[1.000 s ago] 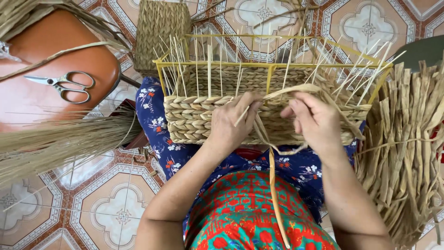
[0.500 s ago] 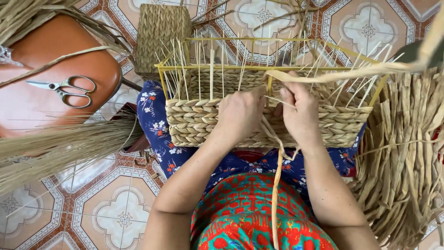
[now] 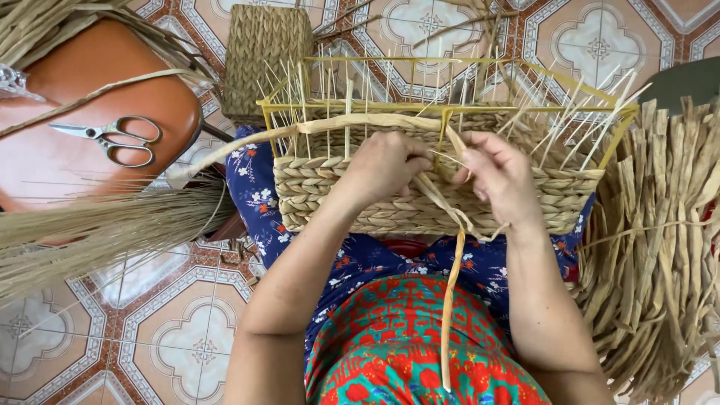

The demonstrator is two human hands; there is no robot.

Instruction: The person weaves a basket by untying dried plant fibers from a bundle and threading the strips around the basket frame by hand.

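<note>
Left hand: left hand (image 3: 386, 166) closed in a loose fist on the near wall of the half-woven basket (image 3: 427, 199), fingers curled over a flat straw strand (image 3: 352, 124) at the weaving edge.
Right hand: right hand (image 3: 499, 176) just beside the left, fingertips pinched on the same strand where it bends at a yellow frame post.
Strand: from the hands it runs out leftward past the left hand; a loose end (image 3: 448, 315) hangs below the hands over the lap.
Basket: rests on the lap, directly under both hands; thin upright stakes (image 3: 330, 82) stand beyond the knuckles.
Left of left hand: scissors (image 3: 109, 137) on a brown cushion (image 3: 67, 161), well apart.
Right of right hand: pile of dried straw (image 3: 664, 247), near.
</note>
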